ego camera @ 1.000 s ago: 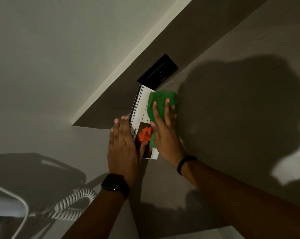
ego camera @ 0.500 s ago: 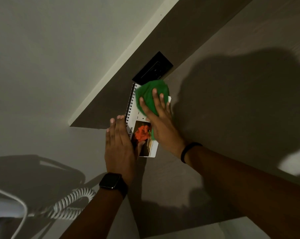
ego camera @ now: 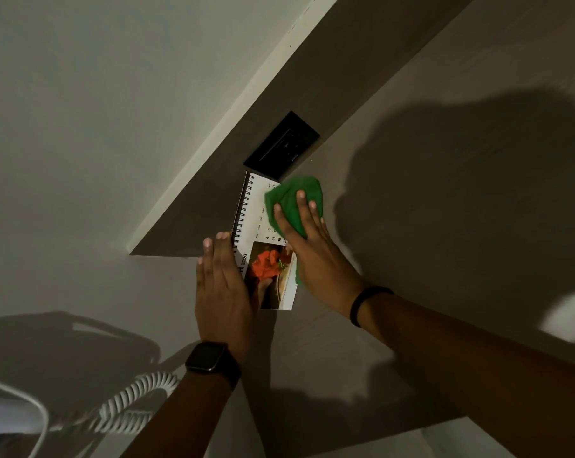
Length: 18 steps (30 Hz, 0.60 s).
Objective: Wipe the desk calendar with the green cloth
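Note:
A spiral-bound desk calendar [ego camera: 258,223] with a red flower picture lies on the brown desk [ego camera: 444,209], its black coil on the left edge. My left hand [ego camera: 223,289] rests flat along the coil side, fingers together, thumb on the picture, pinning the calendar down. My right hand [ego camera: 309,249] presses the green cloth [ego camera: 292,196] onto the calendar's upper right part. The cloth bunches out past my fingertips and hides part of the date grid.
A black socket plate [ego camera: 281,145] sits in the dark back panel just behind the calendar. A white coiled cord [ego camera: 134,401] and a white cable [ego camera: 38,414] lie at the lower left. The pale wall [ego camera: 114,110] rises on the left. Shadows cover the desk on the right.
My right hand slid the cloth up the page and then out to the upper right edge, uncovering more of the date grid. My left hand stayed pressed on the coil side.

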Available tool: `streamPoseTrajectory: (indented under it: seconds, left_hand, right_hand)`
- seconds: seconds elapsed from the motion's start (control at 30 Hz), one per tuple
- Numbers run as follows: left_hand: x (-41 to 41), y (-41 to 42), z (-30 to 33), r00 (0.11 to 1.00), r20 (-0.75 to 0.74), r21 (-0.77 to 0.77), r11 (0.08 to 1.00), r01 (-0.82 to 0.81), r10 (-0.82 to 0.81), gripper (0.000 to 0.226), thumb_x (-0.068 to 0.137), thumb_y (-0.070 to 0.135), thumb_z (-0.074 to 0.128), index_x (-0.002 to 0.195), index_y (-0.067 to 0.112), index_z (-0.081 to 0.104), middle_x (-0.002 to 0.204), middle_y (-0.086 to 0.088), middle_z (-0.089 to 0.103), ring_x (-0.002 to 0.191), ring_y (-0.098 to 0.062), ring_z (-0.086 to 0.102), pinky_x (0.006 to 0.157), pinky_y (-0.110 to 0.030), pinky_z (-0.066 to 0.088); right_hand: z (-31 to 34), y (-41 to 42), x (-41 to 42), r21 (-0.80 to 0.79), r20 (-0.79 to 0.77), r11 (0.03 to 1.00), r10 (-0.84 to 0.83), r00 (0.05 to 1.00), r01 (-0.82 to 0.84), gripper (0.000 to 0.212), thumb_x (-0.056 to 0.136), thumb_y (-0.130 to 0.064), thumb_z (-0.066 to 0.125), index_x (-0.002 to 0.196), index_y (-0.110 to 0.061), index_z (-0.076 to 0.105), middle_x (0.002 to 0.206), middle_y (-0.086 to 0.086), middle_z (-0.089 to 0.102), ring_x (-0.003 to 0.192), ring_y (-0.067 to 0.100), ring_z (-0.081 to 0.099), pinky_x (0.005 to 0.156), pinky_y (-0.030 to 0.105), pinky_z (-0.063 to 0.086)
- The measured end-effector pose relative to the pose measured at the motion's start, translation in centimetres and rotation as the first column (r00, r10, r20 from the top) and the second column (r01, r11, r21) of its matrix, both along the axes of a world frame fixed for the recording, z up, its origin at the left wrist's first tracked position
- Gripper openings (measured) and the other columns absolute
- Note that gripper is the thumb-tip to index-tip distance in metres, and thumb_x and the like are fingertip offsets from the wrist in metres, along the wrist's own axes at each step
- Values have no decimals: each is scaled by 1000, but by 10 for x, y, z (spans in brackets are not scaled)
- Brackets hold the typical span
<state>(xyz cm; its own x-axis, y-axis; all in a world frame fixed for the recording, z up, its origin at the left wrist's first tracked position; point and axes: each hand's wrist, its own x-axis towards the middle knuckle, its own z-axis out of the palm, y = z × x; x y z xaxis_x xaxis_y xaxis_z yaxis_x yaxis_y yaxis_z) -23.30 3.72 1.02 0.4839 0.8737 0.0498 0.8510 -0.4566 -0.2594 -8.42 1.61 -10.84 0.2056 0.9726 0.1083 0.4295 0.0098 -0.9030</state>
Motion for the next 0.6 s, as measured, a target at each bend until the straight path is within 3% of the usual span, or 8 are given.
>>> streamPoseTrajectory:
  seconds: [0.1, 0.23, 0.33, 0.43, 0.6]
  left_hand:
    - [1, 0, 0, 1000, 0, 4, 1000, 0, 0, 98, 93, 52, 70, 161, -3, 24, 165, -27, 37, 157, -42, 26, 126, -54, 22]
    - [0, 0, 0, 999, -31, 16, 1000, 15, -14, 97, 95, 47, 75, 160, -5, 26, 166, -27, 37, 157, -44, 28, 126, -55, 24]
    - [0, 0, -1, 999, -35, 21, 1000, 14, -13, 94, 99, 54, 64, 160, -4, 24, 165, -29, 37, 156, -46, 29, 125, -56, 24]
    - [1, 1, -2, 999, -34, 10, 1000, -17, 17, 97, 93, 53, 65, 160, -4, 25, 165, -29, 37, 156, -46, 29, 126, -55, 22]
    - [2, -1, 3, 998, -43, -43, 998, -54, 52, 96, 96, 49, 68, 163, -5, 25, 169, -27, 31, 158, -43, 22, 128, -59, 23]
  right_hand:
    - [18, 15, -3, -42, -83, 997, -66, 994, 62, 101, 94, 0, 59, 165, -33, -4, 173, 13, -19, 158, 38, -18, 124, 65, 24]
    - [18, -5, -20, 93, 7, 992, 86, 996, -86, 104, 83, 5, 43, 165, -39, -4, 173, 8, -24, 158, 37, -20, 124, 67, 17]
    - [11, -8, -12, -45, -99, 999, 2, 995, -6, 113, 83, 16, 51, 165, -39, -4, 172, 4, -26, 157, 35, -22, 118, 61, 38]
    - [28, 5, -7, -120, -171, 989, -103, 980, 83, 109, 91, 6, 62, 165, -39, -4, 173, 6, -22, 158, 36, -16, 108, 55, 52]
    - [42, -23, -11, -51, -77, 985, 159, 984, -163, 95, 97, 3, 56, 165, -37, 5, 175, 4, -13, 161, 33, -6, 119, 54, 40]
